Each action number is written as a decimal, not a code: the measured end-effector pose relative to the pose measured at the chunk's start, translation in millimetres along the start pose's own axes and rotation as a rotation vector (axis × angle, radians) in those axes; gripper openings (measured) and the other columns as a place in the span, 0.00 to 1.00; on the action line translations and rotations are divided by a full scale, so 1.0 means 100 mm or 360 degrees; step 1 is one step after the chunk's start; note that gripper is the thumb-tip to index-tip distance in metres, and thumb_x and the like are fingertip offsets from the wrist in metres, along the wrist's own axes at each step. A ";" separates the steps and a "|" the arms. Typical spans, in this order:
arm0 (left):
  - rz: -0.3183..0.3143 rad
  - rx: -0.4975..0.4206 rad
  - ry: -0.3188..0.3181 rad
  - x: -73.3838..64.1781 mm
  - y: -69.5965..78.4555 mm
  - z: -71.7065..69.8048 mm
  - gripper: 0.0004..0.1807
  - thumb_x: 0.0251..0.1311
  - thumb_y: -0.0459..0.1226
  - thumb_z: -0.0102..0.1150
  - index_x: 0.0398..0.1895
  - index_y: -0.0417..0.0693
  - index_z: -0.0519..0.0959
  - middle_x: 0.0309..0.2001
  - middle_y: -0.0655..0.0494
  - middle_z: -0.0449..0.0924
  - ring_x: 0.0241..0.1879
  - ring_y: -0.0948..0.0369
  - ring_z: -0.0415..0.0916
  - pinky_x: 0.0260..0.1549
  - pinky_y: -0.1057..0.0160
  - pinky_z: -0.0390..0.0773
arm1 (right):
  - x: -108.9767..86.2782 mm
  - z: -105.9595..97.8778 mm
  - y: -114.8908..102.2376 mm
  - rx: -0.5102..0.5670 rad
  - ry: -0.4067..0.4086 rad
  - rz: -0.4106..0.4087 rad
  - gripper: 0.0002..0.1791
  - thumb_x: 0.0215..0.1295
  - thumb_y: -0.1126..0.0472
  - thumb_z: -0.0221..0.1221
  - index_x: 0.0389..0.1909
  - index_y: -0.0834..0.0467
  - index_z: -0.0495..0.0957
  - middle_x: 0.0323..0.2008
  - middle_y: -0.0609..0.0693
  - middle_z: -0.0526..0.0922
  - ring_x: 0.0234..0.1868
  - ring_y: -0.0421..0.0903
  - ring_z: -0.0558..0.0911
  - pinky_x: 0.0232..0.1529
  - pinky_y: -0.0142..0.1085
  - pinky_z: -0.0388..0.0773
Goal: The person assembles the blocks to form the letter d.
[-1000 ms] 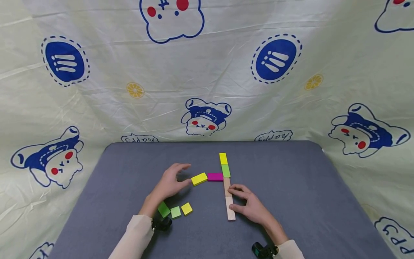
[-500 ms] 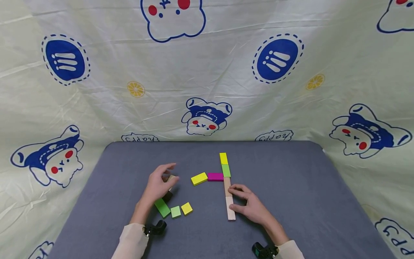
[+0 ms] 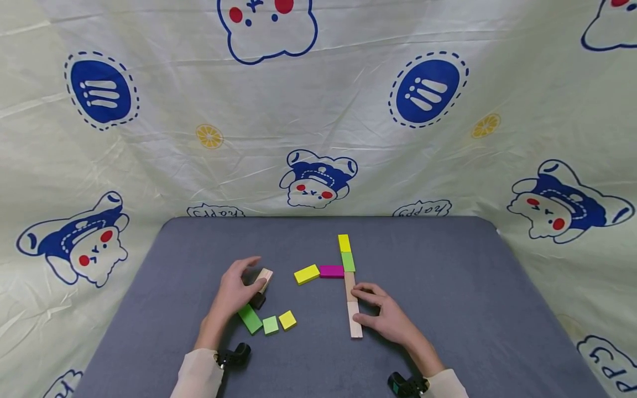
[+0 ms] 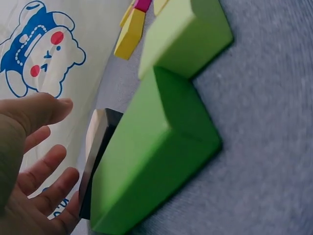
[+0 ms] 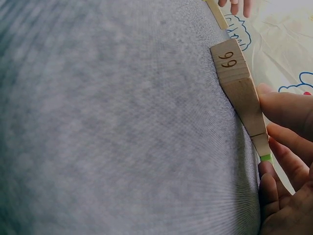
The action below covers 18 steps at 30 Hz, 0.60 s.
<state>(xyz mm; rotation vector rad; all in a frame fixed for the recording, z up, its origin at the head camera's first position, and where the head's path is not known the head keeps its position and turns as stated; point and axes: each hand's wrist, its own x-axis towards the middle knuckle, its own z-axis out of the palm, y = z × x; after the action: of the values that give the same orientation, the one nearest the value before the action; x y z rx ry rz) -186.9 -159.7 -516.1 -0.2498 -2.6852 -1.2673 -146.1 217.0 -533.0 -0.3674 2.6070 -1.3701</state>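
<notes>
Left hand (image 3: 233,288) loose, fingers spread beside pale block (image 3: 266,279): best pinch sides squarely. Right hand (image 3: 387,316), fingers extended, touches wooden row (image 3: 351,305); press lightly.

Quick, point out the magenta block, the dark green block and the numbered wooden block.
Magenta block (image 3: 332,271), head view, middle of its top face.
Dark green block (image 4: 131,142), left wrist view, its top face.
Numbered wooden block (image 5: 239,90), right wrist view, long side beside the numbered end.
</notes>
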 end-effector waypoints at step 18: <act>-0.0178 0.0220 -0.0230 0.08 0.02 -0.01 0.27 0.60 0.41 0.71 0.62 0.42 0.80 0.50 0.46 0.81 0.40 0.56 0.75 0.40 0.56 0.75 | -0.02 -0.02 -0.04 0.0037 -0.0012 -0.0027 0.31 0.62 0.55 0.72 0.66 0.59 0.79 0.67 0.52 0.74 0.72 0.57 0.68 0.72 0.60 0.62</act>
<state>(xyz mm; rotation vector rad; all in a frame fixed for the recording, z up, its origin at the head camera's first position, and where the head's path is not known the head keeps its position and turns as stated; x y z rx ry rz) -194.1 -158.7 -512.7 -0.1823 -2.9321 -1.1254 -143.8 217.4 -528.5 -0.3911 2.5858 -1.4003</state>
